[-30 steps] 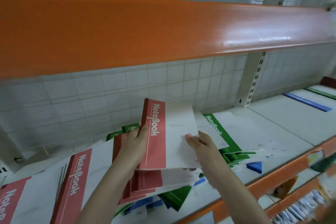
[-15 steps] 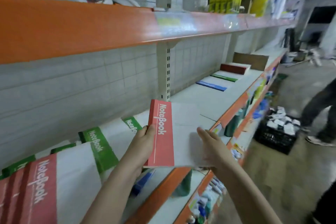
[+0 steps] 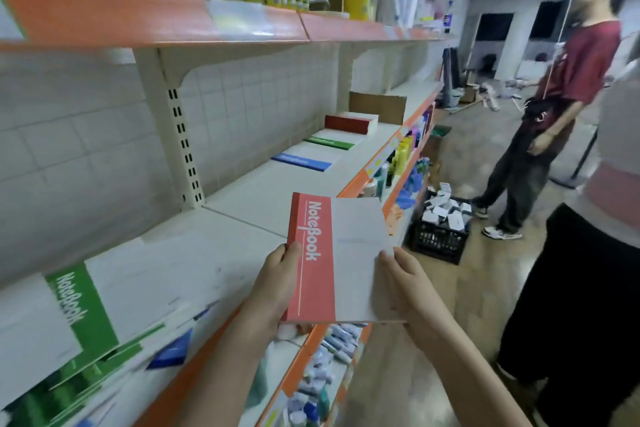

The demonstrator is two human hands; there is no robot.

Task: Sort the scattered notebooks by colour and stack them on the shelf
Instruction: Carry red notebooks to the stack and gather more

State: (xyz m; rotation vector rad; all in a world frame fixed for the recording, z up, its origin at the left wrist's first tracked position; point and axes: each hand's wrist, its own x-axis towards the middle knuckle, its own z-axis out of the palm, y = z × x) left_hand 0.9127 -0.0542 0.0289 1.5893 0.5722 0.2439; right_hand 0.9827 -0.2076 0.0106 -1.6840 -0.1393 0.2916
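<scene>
My left hand and right hand grip the red notebook by its lower edges; it looks light and thin — probably floppy. Supporting the spine should steady it.

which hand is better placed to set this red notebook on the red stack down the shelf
Right, probably. The right hand holds the red notebook on the side nearer the red stack; the left hand grips the spine.

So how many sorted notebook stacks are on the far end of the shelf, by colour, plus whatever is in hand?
Red stack: 1
Green stack: 1
Blue stack: 1
Red notebook held by left hand and right hand: 1
Total: 3 stacks, 1 notebook in hand
</scene>
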